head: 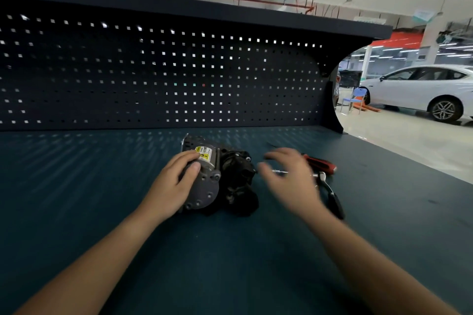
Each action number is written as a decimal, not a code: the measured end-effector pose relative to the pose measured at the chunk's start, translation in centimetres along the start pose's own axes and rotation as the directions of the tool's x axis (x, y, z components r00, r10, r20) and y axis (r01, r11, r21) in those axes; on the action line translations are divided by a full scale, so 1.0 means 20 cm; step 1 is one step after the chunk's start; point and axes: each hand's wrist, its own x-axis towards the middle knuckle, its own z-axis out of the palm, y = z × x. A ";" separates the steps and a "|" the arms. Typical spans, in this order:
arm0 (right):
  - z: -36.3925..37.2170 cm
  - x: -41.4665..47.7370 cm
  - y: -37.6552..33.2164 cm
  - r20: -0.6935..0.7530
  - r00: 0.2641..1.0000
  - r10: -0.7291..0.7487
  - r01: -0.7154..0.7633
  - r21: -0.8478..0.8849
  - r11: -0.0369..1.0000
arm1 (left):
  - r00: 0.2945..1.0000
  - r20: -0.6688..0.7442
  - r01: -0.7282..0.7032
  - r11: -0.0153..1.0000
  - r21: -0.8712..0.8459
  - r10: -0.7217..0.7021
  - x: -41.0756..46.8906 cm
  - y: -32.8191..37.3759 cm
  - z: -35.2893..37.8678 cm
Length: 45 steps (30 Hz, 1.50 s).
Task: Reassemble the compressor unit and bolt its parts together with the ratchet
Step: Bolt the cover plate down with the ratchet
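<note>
A: What is seen nearest?

B: A teal bench [230, 263] is crossed by two bare forearms.

A: How is the left hand [176, 186] placed?

B: It is laid over the grey cylinder of the compressor [217, 176]. The fingers are curled over the top by a yellow label [202, 154], and the thumb is pressed on the round end face. The unit is gripped.

A: Where is the compressor found?

B: It is lying on its side at mid-bench, with its black part turned to the right.

A: And the right hand [289, 176]?

B: It is blurred, and is held palm down just right of the compressor. The fingers are spread and loosely bent, and nothing is seen to be held.

A: What is laid beneath it?

B: A small chrome piece [279, 172] is glimpsed under the fingers. A black-handled tool [332, 199] with a chrome head is partly hidden by the wrist. A red-handled tool [320, 163] is set just beyond. Which one is the ratchet cannot be told.

A: What is seen farther off?

B: A dark pegboard [153, 79] is raised behind the bench, with a shelf [179, 7] above it. Past its right end, a blue chair [355, 99] and a white car [422, 89] are seen on the shop floor.
</note>
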 end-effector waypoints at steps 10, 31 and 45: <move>0.23 -0.03 -0.25 0.063 0.976 -0.209 0.218 -0.221 0.951 | 0.926 -0.218 0.266 0.942 -0.205 -0.309 -0.06 -0.07 -0.10; 0.17 0.01 0.02 -0.387 0.921 0.045 -0.034 0.035 0.999 | 0.825 -0.252 0.476 0.862 -0.174 -0.506 0.30 -0.27 -0.11; 0.29 -0.10 -0.07 0.032 0.895 -0.444 0.435 -0.273 0.858 | 0.895 0.055 0.446 0.887 -0.119 -0.442 0.55 -0.24 0.12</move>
